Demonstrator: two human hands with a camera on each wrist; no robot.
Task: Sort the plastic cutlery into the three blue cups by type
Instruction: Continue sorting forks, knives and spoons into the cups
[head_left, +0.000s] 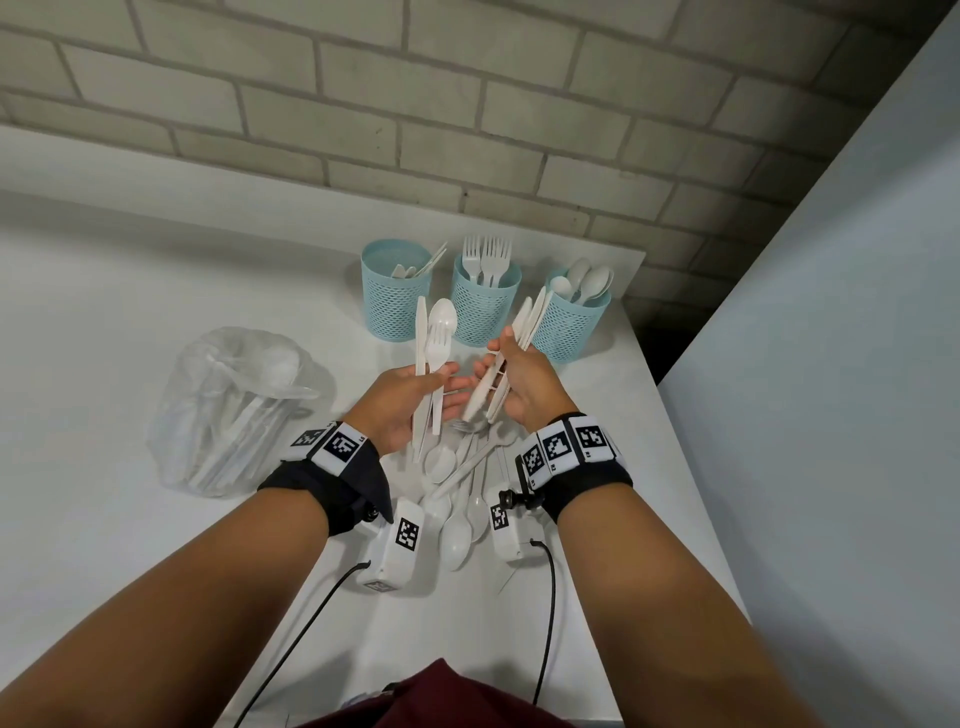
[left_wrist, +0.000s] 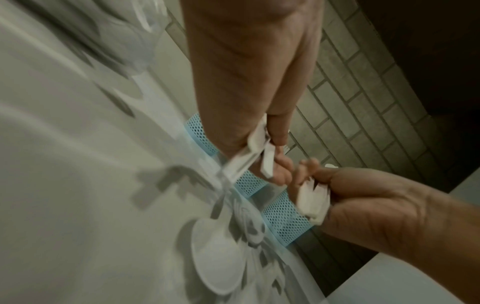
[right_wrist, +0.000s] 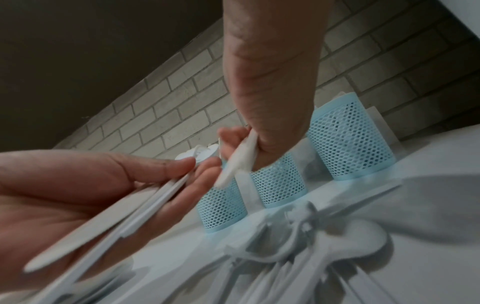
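Toward nine o'clock on the white table (head_left: 104, 364) slumps a crinkled clear plastic bag (head_left: 234, 410), cloudy and soft-sided, with more white cutlery inside. At about eleven o'clock stands the left cup (head_left: 396, 291), a pale blue mesh cylinder with a few flat, blade-like pieces, likely knives. At twelve, the middle cup (head_left: 483, 306) holds forks, tines up; toward one o'clock the right cup (head_left: 571, 325) holds spoons with rounded bowls up.

In front of the cups, both hands are raised above the table. The left hand (head_left: 410, 400) has its fingers curled round a mixed bunch (head_left: 434, 353): a knife, a spoon and a fork, thin and glossy, fanned upward. The right hand (head_left: 524, 384), just beside it, grips a second bunch (head_left: 511, 358) of slim pieces that look mostly like knives; their exact types are hard to tell.

Near six o'clock, between the wrists, a loose pile (head_left: 457, 488) of spoons and other pieces lies on the table.

Judging by this, sorting is well begun but far from finished: each cup has only a handful, while both hands' bunches, the pile and the bag's contents remain to be sorted.
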